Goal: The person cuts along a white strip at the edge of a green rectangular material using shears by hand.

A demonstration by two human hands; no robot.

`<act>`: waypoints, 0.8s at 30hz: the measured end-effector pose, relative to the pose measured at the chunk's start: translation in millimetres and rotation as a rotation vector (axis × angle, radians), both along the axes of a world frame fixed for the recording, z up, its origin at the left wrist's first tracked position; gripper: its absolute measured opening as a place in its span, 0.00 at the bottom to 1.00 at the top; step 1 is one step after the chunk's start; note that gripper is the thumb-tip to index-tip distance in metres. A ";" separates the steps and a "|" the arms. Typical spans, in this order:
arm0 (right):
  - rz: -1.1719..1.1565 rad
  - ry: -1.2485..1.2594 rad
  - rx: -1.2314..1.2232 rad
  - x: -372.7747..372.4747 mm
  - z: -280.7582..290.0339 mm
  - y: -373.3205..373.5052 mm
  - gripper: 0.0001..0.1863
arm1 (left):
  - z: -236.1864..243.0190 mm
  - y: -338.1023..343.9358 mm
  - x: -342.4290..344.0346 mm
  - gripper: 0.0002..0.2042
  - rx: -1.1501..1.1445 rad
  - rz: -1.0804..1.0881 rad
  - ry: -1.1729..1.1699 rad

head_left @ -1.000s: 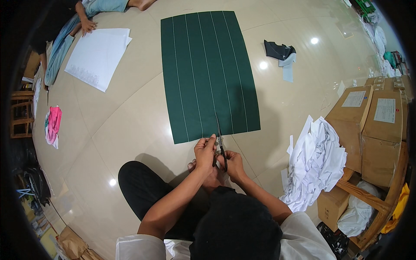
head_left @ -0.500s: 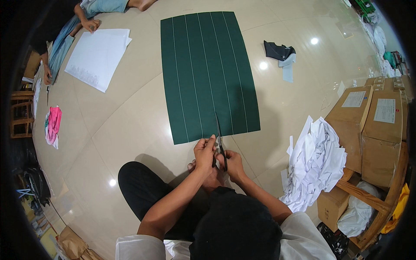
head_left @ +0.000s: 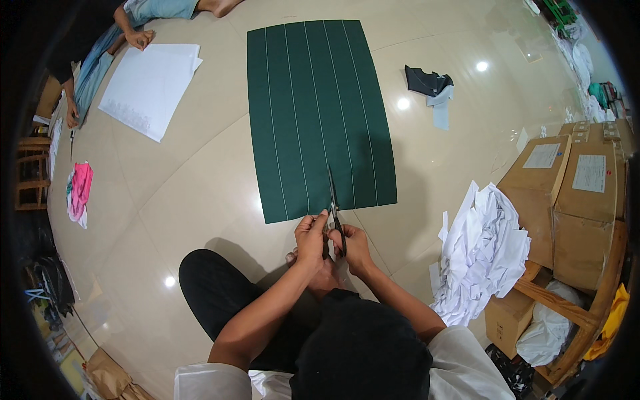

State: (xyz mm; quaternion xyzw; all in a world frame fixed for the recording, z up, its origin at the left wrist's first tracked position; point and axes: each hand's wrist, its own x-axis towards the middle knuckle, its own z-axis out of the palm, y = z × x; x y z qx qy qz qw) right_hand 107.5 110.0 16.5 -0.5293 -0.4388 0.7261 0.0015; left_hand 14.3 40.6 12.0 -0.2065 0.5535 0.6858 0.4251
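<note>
A large green sheet point(head_left: 280, 120) with several pale lengthwise lines lies on the tiled floor before me. My left hand point(head_left: 308, 241) pinches its near edge, beside the blades of black scissors point(head_left: 335, 200). My right hand point(head_left: 353, 250) is closed on the scissors' handles, the blades reaching over the sheet along one of the middle lines. My bare foot point(head_left: 322, 277) rests below both hands, partly hidden by them.
A co-worker's hands point(head_left: 140, 39) are at upper left, by white sheets point(head_left: 143, 93). Pink cloth point(head_left: 81, 187) lies left; dark and grey scraps point(head_left: 427, 83) upper right. Crumpled white pieces point(head_left: 480, 253) lie beside cardboard boxes point(head_left: 583, 240) on a wooden frame at right.
The scissors have advanced slightly away from me along the line, their tips now a little higher on the green sheet. My hands and the whole view have shifted only slightly.
</note>
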 end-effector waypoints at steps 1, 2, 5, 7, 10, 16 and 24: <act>0.002 -0.002 0.000 -1.3 1.0 0.5 0.13 | -0.4 -0.7 -0.2 0.13 0.003 0.000 0.000; 0.005 -0.003 0.001 -2.7 2.2 0.9 0.13 | -0.7 -1.5 -0.4 0.13 0.005 0.001 0.001; -0.002 -0.011 -0.010 -6.3 7.2 3.6 0.13 | 1.6 -1.9 -1.8 0.13 0.019 0.004 -0.019; -0.010 -0.008 -0.013 -6.7 4.9 2.7 0.13 | 0.3 -0.9 -1.5 0.14 0.021 0.010 -0.019; -0.022 0.008 -0.016 -5.8 2.7 2.1 0.13 | 2.1 0.2 -1.5 0.14 0.026 0.018 -0.023; -0.018 0.011 -0.014 -0.8 4.5 0.3 0.14 | 1.5 0.3 -1.9 0.15 0.034 0.035 -0.030; -0.011 0.017 0.003 -6.9 6.9 5.3 0.16 | -0.4 -0.4 -1.5 0.14 0.056 0.032 -0.045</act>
